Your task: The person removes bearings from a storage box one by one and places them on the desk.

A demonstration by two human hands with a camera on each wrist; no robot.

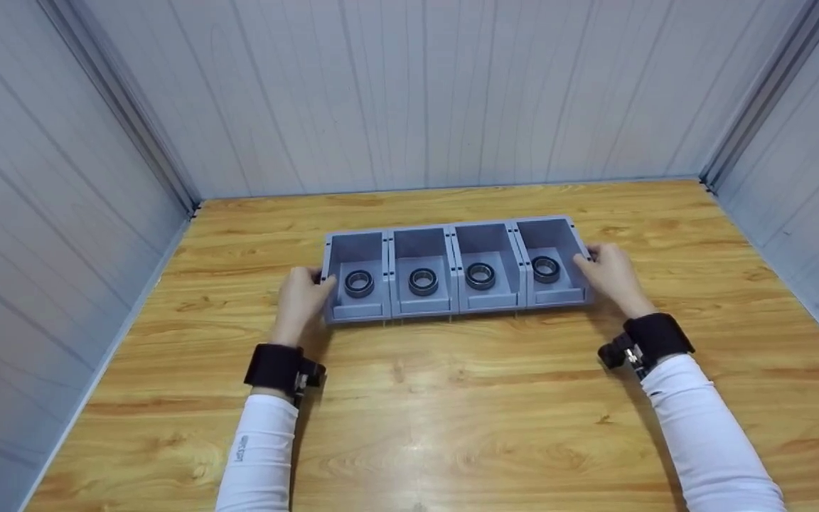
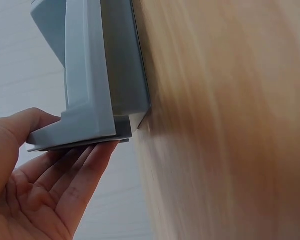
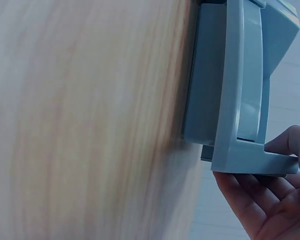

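Observation:
A row of several joined grey storage bins (image 1: 420,307) is in the middle of the head view, with one bearing in each compartment. The bearings are dark rings; the leftmost bearing (image 1: 359,293) and the rightmost bearing (image 1: 546,279) lie in the end bins. My left hand (image 1: 301,302) grips the left end wall, thumb inside and fingers along the outside, as the left wrist view shows on the bin (image 2: 87,75). At the other end, my right hand (image 1: 612,277) pinches the right wall the same way; in the right wrist view its fingers lie beneath the bin's side (image 3: 255,162).
The bins are over a wood-grain table (image 1: 416,419). A pale panelled wall (image 1: 416,99) stands behind, with side walls at left (image 1: 47,178) and right (image 1: 807,178). Black straps with small cameras (image 1: 278,366) are worn on both wrists.

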